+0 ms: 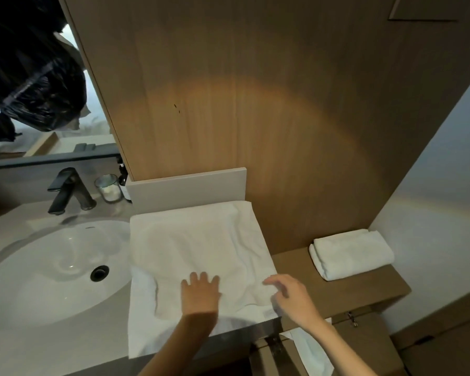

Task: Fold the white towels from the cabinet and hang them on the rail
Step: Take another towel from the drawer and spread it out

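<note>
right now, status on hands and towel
Left hand flat on towel, right hand at its right edge, grip unclear. Towel spread wrinkled beside sink. Folded towel apart on shelf.

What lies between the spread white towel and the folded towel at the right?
In the head view, only bare wooden ledge lies between the spread towel and the folded towel.

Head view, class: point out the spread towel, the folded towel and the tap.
spread towel (190, 248), head view, on its flat middle.
folded towel (350, 253), head view, on its top face.
tap (71, 189), head view, on its dark body.
</note>
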Motion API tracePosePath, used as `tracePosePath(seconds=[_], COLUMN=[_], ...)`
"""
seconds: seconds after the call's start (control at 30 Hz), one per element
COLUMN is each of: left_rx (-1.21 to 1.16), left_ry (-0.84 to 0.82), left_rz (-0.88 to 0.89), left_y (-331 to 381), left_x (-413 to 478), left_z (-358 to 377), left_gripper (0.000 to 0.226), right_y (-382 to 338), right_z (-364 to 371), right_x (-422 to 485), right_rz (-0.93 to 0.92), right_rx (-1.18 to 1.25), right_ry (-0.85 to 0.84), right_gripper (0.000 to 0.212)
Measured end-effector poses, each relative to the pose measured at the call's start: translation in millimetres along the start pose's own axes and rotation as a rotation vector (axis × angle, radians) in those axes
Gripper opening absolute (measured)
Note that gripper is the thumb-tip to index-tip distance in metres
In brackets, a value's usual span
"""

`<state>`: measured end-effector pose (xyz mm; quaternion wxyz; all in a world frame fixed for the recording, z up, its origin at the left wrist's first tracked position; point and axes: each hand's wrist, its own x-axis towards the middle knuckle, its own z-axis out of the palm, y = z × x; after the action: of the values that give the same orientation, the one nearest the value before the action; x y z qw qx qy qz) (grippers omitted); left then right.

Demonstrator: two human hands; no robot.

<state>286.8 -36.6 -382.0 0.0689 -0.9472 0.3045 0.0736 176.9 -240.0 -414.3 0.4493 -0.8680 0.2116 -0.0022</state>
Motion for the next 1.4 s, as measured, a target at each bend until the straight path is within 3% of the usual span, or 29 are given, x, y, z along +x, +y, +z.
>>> tracePosePath(seconds=[0.1,0.2,0.3,0.37,0.5,0.67,0.83,0.93,1.0,1.1,1.2,1.4], left_rx=[-0.206,-0.360,-0.430,-0.410,-0.480,-0.784,-0.968,-0.900,-0.930,-1.102,-1.271,-1.304], left_ry=[0.083,0.148,0.132,0.173,0.193,0.277,0.414,0.563,0.591,0.514,0.375,0.318], left_rz=[0.238,0.332,0.282,0.258,0.142,-0.101,-0.037,0.031,0.044,-0.008,-0.018,0.120], left_y=[35,55,63,62,64,70,67,62,60,57,55,45], left_x=[10,18,16,15,12,16,8,6,4,-3,-11,-19], left_z=[11,29,32,35,40,21,8,4,3,-3,-9,-25], left_gripper=[0.055,0.046,0.027,0.023,0.024,0.030,0.042,0.026,0.016,0.008,0.020,0.019], right_y=[21,34,33,35,32,17,-18,-37,-38,-38,-53,-68], right_z=[-14,-16,-9,-4,-4,-15,-22,-25,-25,-17,-19,-27], right_x=[-3,0,1,2,2,2,10,6,1,-4,-6,-1], right_rz=[0.117,0.245,0.385,0.331,0.249,0.263,0.341,0.159,0.034,-0.061,-0.093,-0.264], right_rx=[-0.006,0.028,0.154,0.125,0.145,0.219,0.512,0.613,0.562,0.359,0.271,0.145], right_ry=[0.116,0.054,-0.025,0.004,0.035,0.030,-0.066,-0.143,-0.145,-0.012,0.120,0.134], right_gripper=[0.024,0.028,0.031,0.027,0.026,0.018,0.021,0.004,0.018,0.016,0.012,0.013])
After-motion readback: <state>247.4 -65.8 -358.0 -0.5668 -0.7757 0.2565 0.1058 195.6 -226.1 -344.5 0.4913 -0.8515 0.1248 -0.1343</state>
